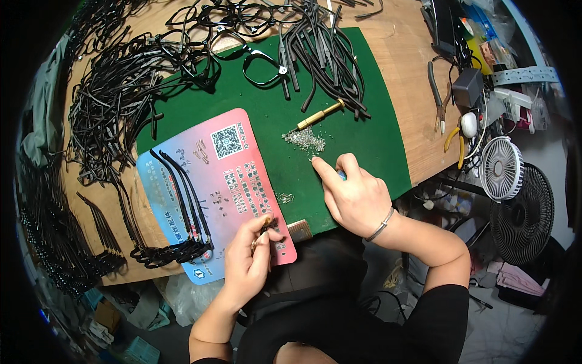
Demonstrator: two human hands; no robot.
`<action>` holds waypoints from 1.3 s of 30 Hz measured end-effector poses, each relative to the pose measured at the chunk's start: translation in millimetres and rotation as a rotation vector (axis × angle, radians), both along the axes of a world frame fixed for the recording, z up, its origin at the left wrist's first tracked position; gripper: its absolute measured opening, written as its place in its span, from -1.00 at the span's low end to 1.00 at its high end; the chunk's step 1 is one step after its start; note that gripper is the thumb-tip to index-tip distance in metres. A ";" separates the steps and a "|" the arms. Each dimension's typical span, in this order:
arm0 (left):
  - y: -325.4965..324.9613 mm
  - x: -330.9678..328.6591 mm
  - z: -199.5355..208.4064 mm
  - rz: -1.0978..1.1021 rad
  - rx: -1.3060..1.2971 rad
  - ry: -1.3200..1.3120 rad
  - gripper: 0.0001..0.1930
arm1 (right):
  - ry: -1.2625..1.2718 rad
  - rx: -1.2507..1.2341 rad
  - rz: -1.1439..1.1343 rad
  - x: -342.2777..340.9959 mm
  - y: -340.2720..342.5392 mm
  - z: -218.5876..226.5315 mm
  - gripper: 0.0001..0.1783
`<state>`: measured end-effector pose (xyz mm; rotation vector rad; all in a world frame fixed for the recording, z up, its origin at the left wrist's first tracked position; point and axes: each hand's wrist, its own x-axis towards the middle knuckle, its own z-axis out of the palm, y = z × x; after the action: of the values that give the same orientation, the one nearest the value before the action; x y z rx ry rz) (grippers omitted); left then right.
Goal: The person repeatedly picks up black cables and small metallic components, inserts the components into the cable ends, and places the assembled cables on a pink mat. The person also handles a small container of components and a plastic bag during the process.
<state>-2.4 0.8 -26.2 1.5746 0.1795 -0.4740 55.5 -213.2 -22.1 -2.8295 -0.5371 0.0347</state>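
Note:
My left hand [250,255] is closed in a pinch over the lower right of a pink and blue printed mat. Between its fingertips is a small dark piece [271,225] with a brass-coloured bit, mostly hidden by the fingers. My right hand [359,197] is over the green mat, its index finger stretched toward a pile of tiny silvery screws [307,141]. The other fingers curl around a blue object [342,175], of which little shows. A brass-coloured screwdriver-like tool [320,115] lies beside the screws. Another small heap of metal pins [284,198] lies between my hands.
Black eyeglass frames [262,68] and loose black temples [324,57] crowd the back. Glasses with temples [182,200] rest on the printed mat [242,130]. A big heap of temples [115,103] covers the left. Pliers [438,97] and a white fan [502,168] are at right.

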 end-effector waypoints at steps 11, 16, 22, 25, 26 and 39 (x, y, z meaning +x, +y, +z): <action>0.4 11.8 1.1 -0.017 0.041 0.047 -0.74 | 0.121 0.027 0.043 6.8 1.4 6.3 -0.54; -2.0 4.9 -12.7 0.002 0.139 -0.107 -0.69 | 0.881 0.494 0.110 -2.5 13.8 29.1 -0.64; -8.8 2.2 -11.9 -0.020 0.383 -0.305 -0.65 | 0.859 0.574 0.181 -4.6 32.6 24.5 -0.72; -12.3 0.3 -16.7 0.009 0.429 -0.388 -0.67 | 0.880 0.549 0.174 -3.9 32.4 26.1 -0.67; -13.2 0.3 -17.3 0.012 0.441 -0.413 -0.71 | 0.875 0.547 0.177 -3.6 32.7 26.9 -0.69; -15.1 2.6 -15.3 -0.002 0.518 -0.475 -0.61 | 1.479 0.887 -0.148 6.6 34.1 24.8 -0.60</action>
<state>0.2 -14.3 -41.6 2.1469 -0.0725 -0.0374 62.2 -179.1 2.6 -1.3638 0.0554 1.3083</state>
